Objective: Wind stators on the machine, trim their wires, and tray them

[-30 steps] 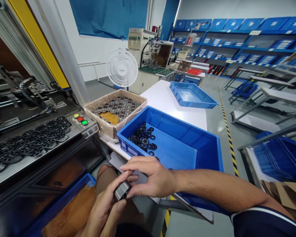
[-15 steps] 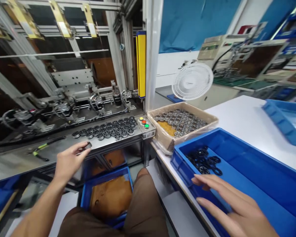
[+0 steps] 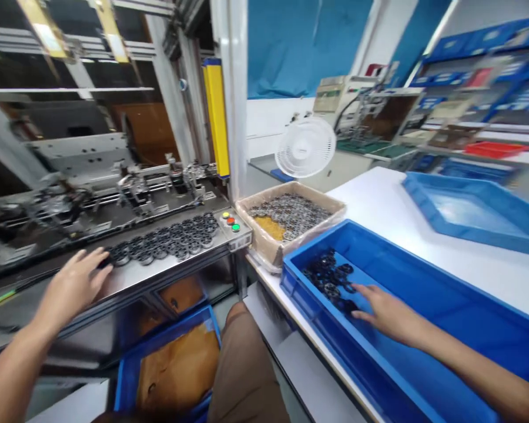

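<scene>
Head view shows a person's two bare hands set well apart, one on each side of the frame. At centre left, the left hand (image 3: 74,285) bends over a smooth silver metal ledge (image 3: 132,277), fingers and thumb curved about a small dark round piece (image 3: 103,261); blur leaves it unclear whether they grip it or merely rest against it. That piece sits at the left end of a close-packed row of black, silver-sided ring-shaped parts (image 3: 158,242); laid flat and side by side, they seem arranged for stability and easy reach. Right of centre, the right hand (image 3: 390,314) dips into a deep blue plastic bin (image 3: 405,273), thumb and fingers parted and seemingly empty, tips beside loose black slotted rings (image 3: 328,276); contact is impossible to tell. Those rings lie heaped in the corner nearest the ledge, which probably shortens the reach. The left forearm slants up from the lower left corner; the right stretches almost straight from the lower right, crossing above the bin.
</scene>
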